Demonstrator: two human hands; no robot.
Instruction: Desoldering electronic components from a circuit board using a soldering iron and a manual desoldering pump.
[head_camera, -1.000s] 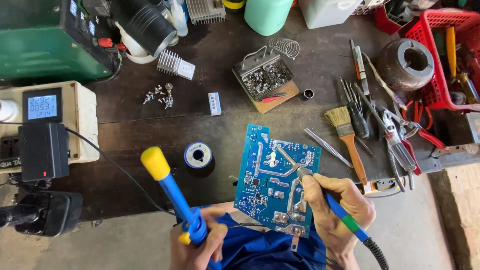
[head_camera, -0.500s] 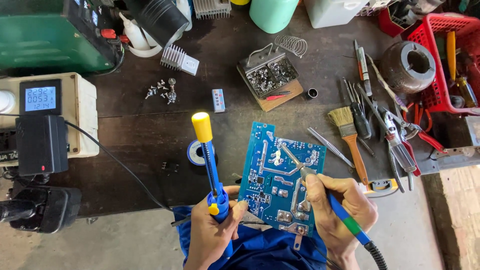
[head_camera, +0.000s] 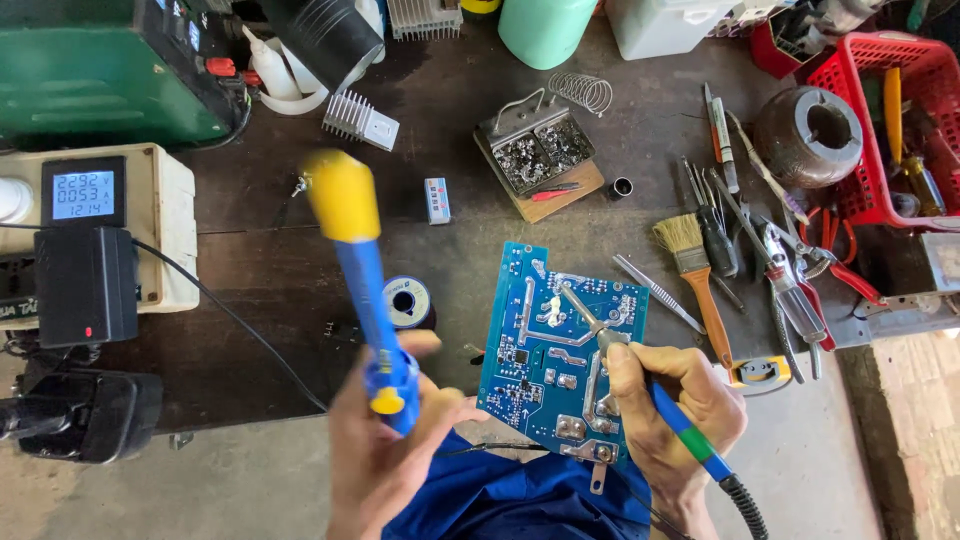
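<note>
I'm at a dark, stained wooden bench (head_camera: 470, 230) crowded with gear: a green machine (head_camera: 100, 70) and a beige meter box (head_camera: 100, 215) to my left, a tin of metal scraps (head_camera: 535, 150) in the middle, a paintbrush (head_camera: 695, 275), pliers and screwdrivers to the right beside a red basket (head_camera: 880, 130), with grey concrete floor below the bench edge. My left hand (head_camera: 385, 455) is closed around the lower end of a blue solder sucker (head_camera: 365, 300), which stands nearly upright in view, its long axis running up and slightly left, yellow knob at the top and blurred. My right hand (head_camera: 675, 405) grips a soldering iron (head_camera: 640, 375) like a pen; its long axis slants from lower right to upper left, tip touching the blue circuit board (head_camera: 555, 350), which rests at the bench edge over my blue-clothed lap. A solder spool (head_camera: 407, 302) sits just right of the sucker
</note>
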